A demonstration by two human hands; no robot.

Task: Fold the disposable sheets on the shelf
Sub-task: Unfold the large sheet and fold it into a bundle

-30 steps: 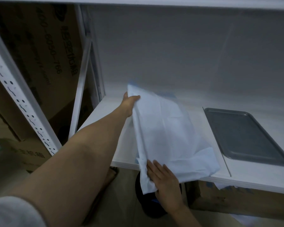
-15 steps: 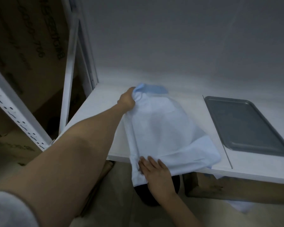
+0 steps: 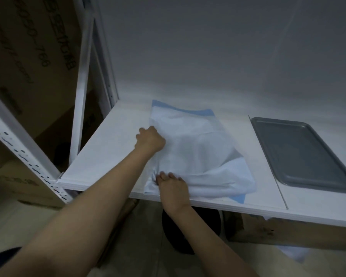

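Left hand point(image 3: 150, 139) fisted on the left edge of the disposable sheet point(image 3: 196, 154), lying on the shelf point(image 3: 112, 148). Right hand point(image 3: 173, 189) presses fingers flat at the near corner. Best: pin the corner, pull edges square, flatten billow. Tray point(image 3: 302, 152) sits apart, rightward.

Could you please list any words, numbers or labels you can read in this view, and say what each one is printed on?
"-786": end of a slanted number on the cardboard box left of the rack; the digits before it are too blurred.
Other dark print on that box, including large characters: too dim and blurred to read.
Sheet, grey tray and shelf: no text.
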